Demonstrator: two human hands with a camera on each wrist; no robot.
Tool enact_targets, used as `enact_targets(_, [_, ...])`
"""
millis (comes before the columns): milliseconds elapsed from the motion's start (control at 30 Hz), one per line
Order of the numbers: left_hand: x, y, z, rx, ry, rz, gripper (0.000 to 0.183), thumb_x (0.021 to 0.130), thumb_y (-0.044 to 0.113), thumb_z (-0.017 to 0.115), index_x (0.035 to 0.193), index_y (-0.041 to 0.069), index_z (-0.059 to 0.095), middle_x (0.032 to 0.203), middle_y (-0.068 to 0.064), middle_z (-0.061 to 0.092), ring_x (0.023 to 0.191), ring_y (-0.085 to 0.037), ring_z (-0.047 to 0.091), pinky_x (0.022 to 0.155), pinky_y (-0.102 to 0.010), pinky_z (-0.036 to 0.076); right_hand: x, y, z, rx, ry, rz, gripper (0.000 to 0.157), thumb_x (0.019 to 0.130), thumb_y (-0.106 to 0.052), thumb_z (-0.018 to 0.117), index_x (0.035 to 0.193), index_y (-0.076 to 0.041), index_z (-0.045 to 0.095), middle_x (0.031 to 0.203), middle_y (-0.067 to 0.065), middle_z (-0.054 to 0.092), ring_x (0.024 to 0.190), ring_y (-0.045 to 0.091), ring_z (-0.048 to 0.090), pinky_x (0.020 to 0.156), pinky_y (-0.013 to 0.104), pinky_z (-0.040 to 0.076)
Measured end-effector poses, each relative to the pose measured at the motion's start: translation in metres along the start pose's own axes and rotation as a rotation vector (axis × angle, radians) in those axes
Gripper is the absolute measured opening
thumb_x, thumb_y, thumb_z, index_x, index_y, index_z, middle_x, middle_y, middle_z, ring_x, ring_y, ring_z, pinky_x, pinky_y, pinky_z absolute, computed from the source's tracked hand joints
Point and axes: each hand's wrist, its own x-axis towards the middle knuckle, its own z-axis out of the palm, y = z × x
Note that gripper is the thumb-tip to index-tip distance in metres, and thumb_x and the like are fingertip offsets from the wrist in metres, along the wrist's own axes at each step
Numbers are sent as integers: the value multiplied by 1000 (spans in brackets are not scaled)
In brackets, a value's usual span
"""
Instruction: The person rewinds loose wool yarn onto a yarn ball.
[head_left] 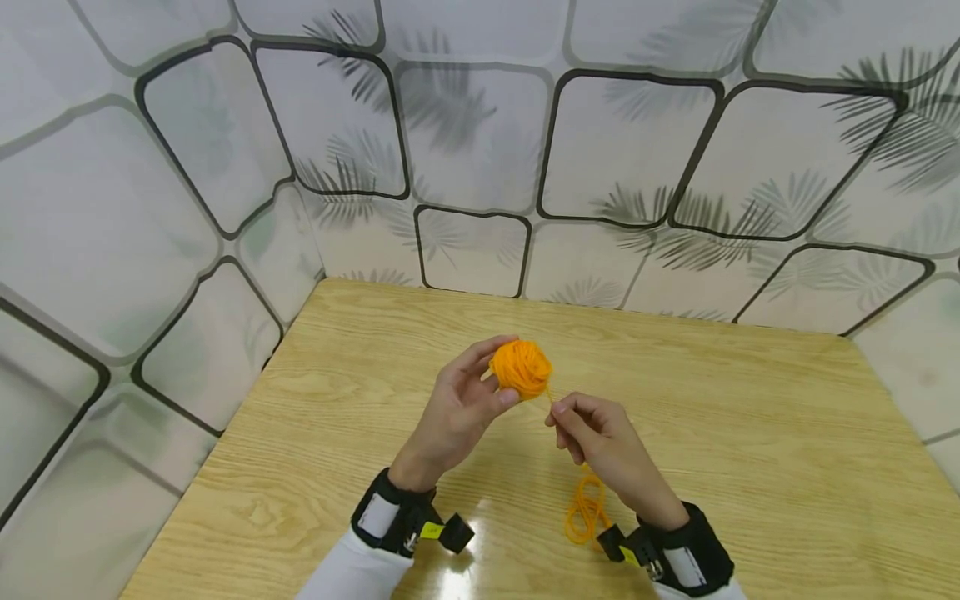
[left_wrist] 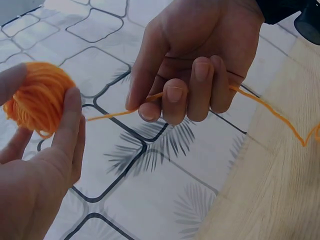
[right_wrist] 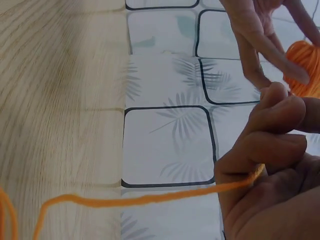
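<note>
An orange ball of yarn [head_left: 522, 368] is held up above the table between the thumb and fingers of my left hand [head_left: 465, 408]. From the ball a short taut strand [left_wrist: 112, 115] runs to my right hand [head_left: 603, 437], which pinches it between thumb and forefinger. In the left wrist view the strand passes under the curled fingers of the right hand [left_wrist: 195, 65] and comes out on the other side. The loose tail [right_wrist: 145, 200] drops from there to a small pile of looped yarn [head_left: 587, 508] on the table, partly hidden behind the right wrist.
Both hands work over a light wood-grain table [head_left: 337, 400]. Behind it and on its left stand walls covered in white sheeting [head_left: 472, 133] with dark outlines and leaf prints. Each wrist wears a black strap [head_left: 393, 517] with a small camera.
</note>
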Motion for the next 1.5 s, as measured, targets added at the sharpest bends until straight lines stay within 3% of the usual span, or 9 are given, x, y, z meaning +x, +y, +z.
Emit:
enact_targets(133, [1, -3, 0, 59, 77, -10, 51, 87, 6, 60, 134, 2, 40, 130, -21, 41, 115, -31, 47, 94, -43, 41, -2, -1, 3, -42, -48, -33, 34, 95, -37, 47, 91, -6, 58, 70, 15, 51, 50, 20, 40, 43, 30, 37])
enact_targets(333, [4, -12, 1, 278, 177, 0, 47, 85, 9, 62, 130, 9, 47, 123, -15, 50, 105, -34, 52, 84, -44, 48, -7, -7, 6, -103, -90, -84, 28, 96, -35, 45, 91, -10, 59, 71, 10, 52, 49, 19, 42, 42, 31, 38])
enact_targets(500, [3, -17, 1, 395, 203, -25, 47, 86, 13, 63, 131, 14, 49, 126, -7, 49, 101, -32, 53, 78, -43, 50, -12, -16, 8, -131, -92, -107, 25, 96, -33, 46, 91, -12, 59, 70, 8, 52, 49, 20, 42, 41, 31, 37])
enact_targets(633, [2, -19, 2, 498, 200, -50, 48, 84, 12, 65, 129, 14, 52, 127, -4, 50, 106, -26, 52, 86, -39, 46, -15, -21, 7, -129, -82, -115, 22, 96, -31, 47, 91, -13, 59, 69, 7, 52, 49, 20, 43, 41, 31, 38])
enact_targets(933, [-1, -2, 16, 501, 66, -229, 45, 84, -3, 60, 127, 7, 52, 125, -13, 43, 111, -29, 49, 83, -34, 48, -18, -24, -1, -98, -31, -173, 17, 95, -24, 49, 91, -10, 58, 70, 8, 52, 49, 19, 42, 44, 33, 41])
enact_targets(1067, [-2, -9, 14, 510, -11, -272, 46, 82, -5, 60, 126, 8, 53, 126, -10, 44, 110, -28, 49, 82, -34, 49, -18, -26, -4, -96, -3, -176, 18, 95, -24, 49, 91, -8, 58, 70, 8, 51, 50, 19, 43, 45, 34, 41])
enact_targets(1300, [-5, -21, 6, 479, -168, -284, 46, 81, 3, 66, 124, 13, 54, 123, -5, 46, 108, -23, 51, 81, -36, 49, -20, -30, -10, -106, 80, -156, 20, 94, -26, 51, 93, -7, 59, 70, 9, 51, 51, 18, 43, 46, 33, 41])
enact_targets(1500, [-6, -19, 7, 322, -326, -287, 46, 81, 5, 66, 124, 7, 51, 124, -8, 49, 108, -23, 53, 81, -42, 49, -18, -27, -16, -112, 150, -128, 21, 93, -29, 53, 91, -9, 59, 69, 10, 51, 53, 23, 44, 47, 32, 41])
